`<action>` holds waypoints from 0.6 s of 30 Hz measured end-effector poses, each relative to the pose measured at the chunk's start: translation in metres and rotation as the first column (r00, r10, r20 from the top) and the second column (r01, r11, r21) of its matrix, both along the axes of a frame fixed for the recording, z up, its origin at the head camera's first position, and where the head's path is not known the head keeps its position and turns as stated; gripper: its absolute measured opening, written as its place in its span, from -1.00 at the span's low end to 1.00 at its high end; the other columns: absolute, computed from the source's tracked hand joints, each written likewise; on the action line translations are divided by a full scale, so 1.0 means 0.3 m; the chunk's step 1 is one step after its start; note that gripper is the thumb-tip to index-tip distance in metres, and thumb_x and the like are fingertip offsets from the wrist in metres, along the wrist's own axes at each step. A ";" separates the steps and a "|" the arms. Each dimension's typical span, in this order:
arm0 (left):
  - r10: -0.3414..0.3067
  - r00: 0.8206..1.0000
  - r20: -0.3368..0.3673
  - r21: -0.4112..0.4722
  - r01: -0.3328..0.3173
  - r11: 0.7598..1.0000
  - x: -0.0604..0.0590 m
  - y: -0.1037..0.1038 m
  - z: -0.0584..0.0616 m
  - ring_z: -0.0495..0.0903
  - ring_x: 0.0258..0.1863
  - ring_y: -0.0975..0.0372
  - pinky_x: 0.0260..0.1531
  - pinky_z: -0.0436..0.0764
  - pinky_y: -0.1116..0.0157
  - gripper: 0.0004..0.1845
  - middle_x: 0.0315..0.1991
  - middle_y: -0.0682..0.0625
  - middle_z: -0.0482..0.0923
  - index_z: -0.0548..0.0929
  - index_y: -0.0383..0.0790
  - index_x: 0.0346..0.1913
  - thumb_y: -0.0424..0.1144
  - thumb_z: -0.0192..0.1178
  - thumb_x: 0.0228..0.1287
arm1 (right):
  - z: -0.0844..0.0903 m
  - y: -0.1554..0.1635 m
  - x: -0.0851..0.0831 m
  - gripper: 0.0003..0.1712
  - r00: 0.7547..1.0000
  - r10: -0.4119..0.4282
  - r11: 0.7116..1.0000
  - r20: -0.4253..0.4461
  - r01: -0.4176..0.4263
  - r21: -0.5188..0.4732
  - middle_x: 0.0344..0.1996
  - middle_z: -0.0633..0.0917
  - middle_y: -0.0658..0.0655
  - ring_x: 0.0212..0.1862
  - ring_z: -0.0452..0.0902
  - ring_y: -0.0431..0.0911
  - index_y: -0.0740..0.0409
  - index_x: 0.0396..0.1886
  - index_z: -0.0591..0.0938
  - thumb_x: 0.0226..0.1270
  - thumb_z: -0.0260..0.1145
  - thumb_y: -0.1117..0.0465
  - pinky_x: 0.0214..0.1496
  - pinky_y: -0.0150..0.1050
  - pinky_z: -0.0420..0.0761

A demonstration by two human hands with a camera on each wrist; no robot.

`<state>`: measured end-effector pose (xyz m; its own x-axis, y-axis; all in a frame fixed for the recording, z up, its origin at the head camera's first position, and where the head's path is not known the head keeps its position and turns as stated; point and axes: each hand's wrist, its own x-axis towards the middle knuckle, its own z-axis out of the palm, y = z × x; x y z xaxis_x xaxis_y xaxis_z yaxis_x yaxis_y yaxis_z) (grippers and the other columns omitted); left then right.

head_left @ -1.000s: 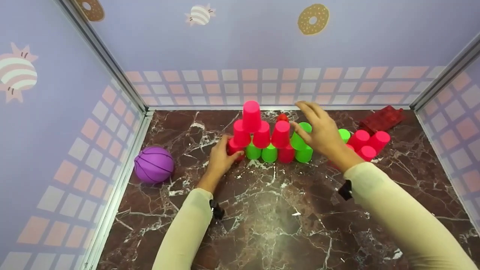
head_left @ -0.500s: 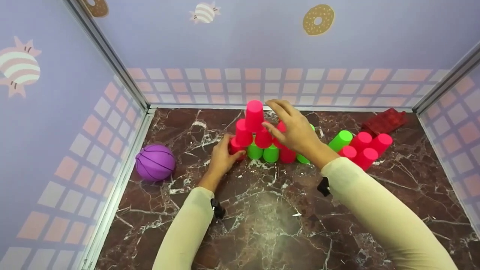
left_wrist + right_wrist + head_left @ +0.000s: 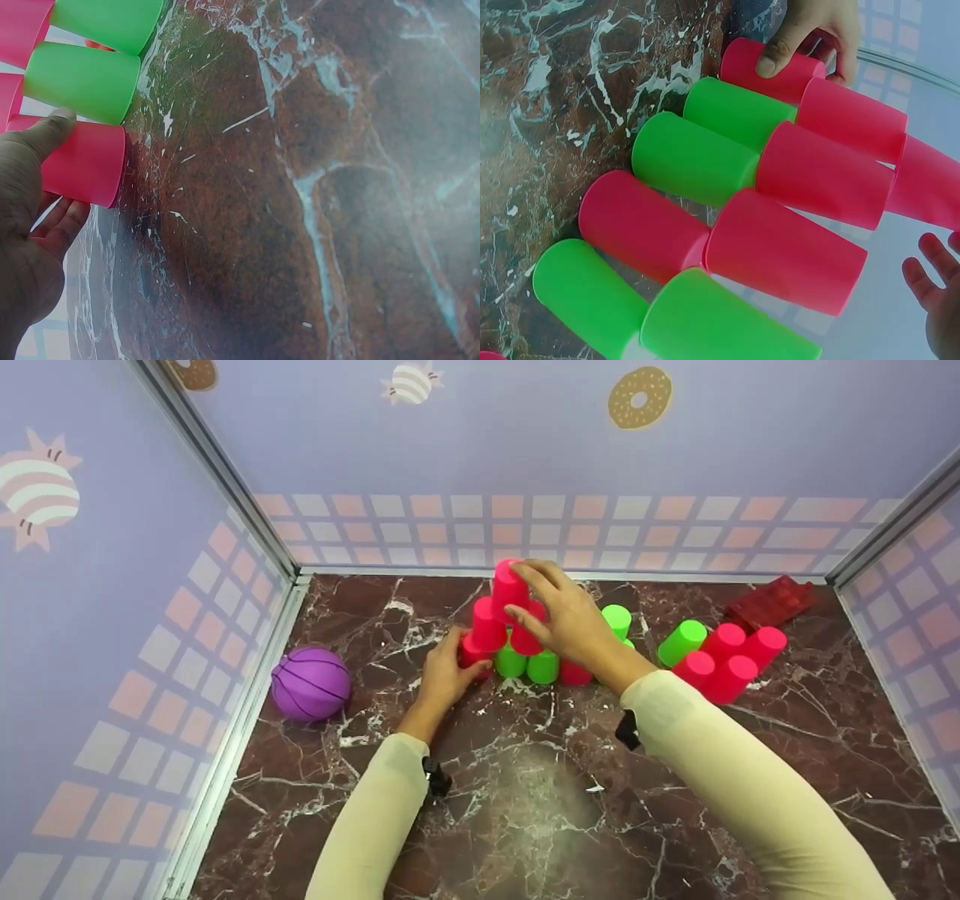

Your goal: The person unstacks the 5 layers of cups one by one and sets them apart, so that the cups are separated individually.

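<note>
Two hands work a cup pyramid (image 3: 525, 641) near the far edge of the tabletop (image 3: 525, 795). Left hand (image 3: 444, 675) clamps the pink corner cup (image 3: 86, 163); right hand (image 3: 566, 619) curls around the top pink cup (image 3: 507, 580). Any sideways nudge there could topple the stacked rows onto the loose cups (image 3: 720, 656) lying nearby.

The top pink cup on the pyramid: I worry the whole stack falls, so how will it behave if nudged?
The top pink cup probably tips easily: it stands upside down on two cup bases only. It looks like thin plastic, likely light. The right hand reaches it, while the left hand holds the bottom-left pink cup, which may steady the row.
</note>
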<state>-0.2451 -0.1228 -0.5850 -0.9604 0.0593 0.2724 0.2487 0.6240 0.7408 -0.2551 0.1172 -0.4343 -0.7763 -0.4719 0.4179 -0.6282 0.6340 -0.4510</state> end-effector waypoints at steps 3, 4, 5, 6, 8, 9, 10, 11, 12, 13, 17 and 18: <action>0.001 1.000 -0.002 0.005 -0.001 1.000 0.001 0.001 -0.001 0.81 0.12 -0.12 0.20 0.77 -0.06 -0.40 0.12 -0.27 0.79 0.60 -0.24 0.23 -0.18 0.65 0.22 | -0.004 -0.008 -0.003 -0.25 0.999 -0.020 1.000 0.027 0.020 -0.006 0.52 0.54 0.23 0.33 0.69 0.24 0.06 0.67 0.44 0.67 0.35 -0.12 0.48 0.19 0.66; 0.002 1.000 -0.001 0.005 -0.002 1.000 0.001 0.001 -0.002 0.81 0.12 -0.12 0.20 0.78 -0.06 -0.40 0.12 -0.27 0.79 0.60 -0.24 0.23 -0.18 0.66 0.22 | -0.006 -0.010 -0.004 -0.25 0.999 -0.024 1.000 0.029 0.025 -0.007 0.51 0.55 0.23 0.33 0.69 0.24 0.06 0.67 0.44 0.67 0.35 -0.12 0.48 0.19 0.66; 0.003 1.000 -0.003 0.003 -0.003 1.000 0.000 0.001 -0.003 0.81 0.11 -0.13 0.20 0.78 -0.06 -0.40 0.11 -0.27 0.79 0.60 -0.24 0.23 -0.18 0.66 0.22 | -0.008 -0.012 -0.005 -0.25 0.999 -0.028 1.000 0.031 0.028 -0.007 0.50 0.56 0.23 0.33 0.69 0.23 0.07 0.67 0.44 0.66 0.36 -0.11 0.47 0.18 0.66; 0.004 1.000 -0.002 0.002 -0.004 1.000 0.000 0.001 -0.003 0.81 0.12 -0.13 0.20 0.78 -0.06 -0.39 0.12 -0.27 0.79 0.60 -0.24 0.23 -0.18 0.66 0.22 | -0.009 -0.014 -0.006 -0.25 0.999 -0.031 0.999 0.031 0.031 -0.007 0.49 0.57 0.23 0.32 0.70 0.23 0.07 0.67 0.44 0.66 0.36 -0.11 0.46 0.18 0.67; 0.005 1.000 0.002 0.002 -0.005 1.000 0.001 0.001 -0.002 0.81 0.12 -0.12 0.20 0.78 -0.06 -0.39 0.12 -0.27 0.79 0.60 -0.23 0.24 -0.17 0.66 0.22 | -0.012 -0.018 -0.006 -0.25 0.999 -0.038 0.999 0.034 0.039 -0.009 0.47 0.58 0.23 0.29 0.71 0.23 0.08 0.66 0.44 0.65 0.37 -0.11 0.44 0.18 0.68; 0.004 1.000 0.005 0.003 -0.004 1.000 0.001 0.002 -0.001 0.81 0.12 -0.13 0.20 0.78 -0.06 -0.39 0.12 -0.27 0.79 0.60 -0.23 0.24 -0.17 0.66 0.22 | -0.012 -0.020 -0.006 -0.25 0.998 -0.042 0.999 0.037 0.042 -0.011 0.46 0.59 0.23 0.28 0.71 0.23 0.08 0.66 0.44 0.65 0.38 -0.10 0.43 0.18 0.69; 0.003 1.000 0.006 0.005 -0.003 1.000 0.001 0.002 -0.001 0.80 0.12 -0.13 0.21 0.77 -0.06 -0.39 0.12 -0.27 0.79 0.60 -0.23 0.24 -0.17 0.66 0.22 | -0.012 -0.022 -0.006 -0.24 0.998 -0.045 0.999 0.042 0.046 -0.012 0.45 0.60 0.22 0.27 0.72 0.23 0.09 0.65 0.44 0.64 0.38 -0.10 0.42 0.17 0.70; 0.003 1.000 0.006 0.007 -0.003 1.000 0.001 0.002 0.000 0.80 0.12 -0.13 0.21 0.77 -0.06 -0.39 0.12 -0.27 0.79 0.60 -0.23 0.24 -0.17 0.66 0.22 | -0.012 -0.025 -0.005 -0.24 0.998 -0.048 0.999 0.048 0.049 -0.015 0.44 0.60 0.22 0.26 0.73 0.22 0.09 0.65 0.43 0.64 0.39 -0.10 0.41 0.16 0.70; 0.001 1.000 0.007 0.008 -0.001 1.000 0.001 0.002 0.001 0.80 0.12 -0.13 0.21 0.77 -0.07 -0.39 0.12 -0.27 0.79 0.60 -0.23 0.24 -0.17 0.66 0.22 | -0.013 -0.027 -0.006 -0.24 0.997 -0.050 0.998 0.055 0.051 -0.020 0.44 0.60 0.22 0.26 0.72 0.23 0.10 0.65 0.43 0.63 0.39 -0.09 0.42 0.16 0.70; 0.000 1.000 0.006 0.010 0.000 1.000 0.001 0.002 0.001 0.80 0.12 -0.13 0.21 0.77 -0.07 -0.39 0.12 -0.27 0.79 0.60 -0.23 0.24 -0.17 0.66 0.22 | -0.014 -0.030 -0.006 -0.23 0.997 -0.053 0.998 0.062 0.054 -0.023 0.43 0.61 0.23 0.26 0.73 0.23 0.11 0.64 0.43 0.63 0.40 -0.09 0.42 0.15 0.71; -0.002 1.000 -0.004 0.005 0.002 1.000 0.001 0.000 0.000 0.81 0.10 -0.12 0.17 0.78 -0.07 -0.38 0.10 -0.27 0.79 0.60 -0.25 0.25 -0.17 0.66 0.22 | -0.018 -0.041 -0.009 -0.27 0.996 -0.050 0.998 0.078 0.053 -0.044 0.39 0.62 0.26 0.25 0.74 0.23 0.17 0.60 0.44 0.62 0.40 -0.04 0.39 0.09 0.74; -0.002 1.000 -0.007 0.003 0.002 1.000 0.001 0.000 0.000 0.81 0.10 -0.11 0.17 0.78 -0.06 -0.38 0.10 -0.26 0.79 0.60 -0.25 0.25 -0.17 0.66 0.22 | -0.018 -0.043 -0.010 -0.28 0.996 -0.047 0.998 0.079 0.051 -0.048 0.38 0.62 0.27 0.25 0.74 0.22 0.18 0.59 0.45 0.63 0.40 -0.02 0.39 0.08 0.74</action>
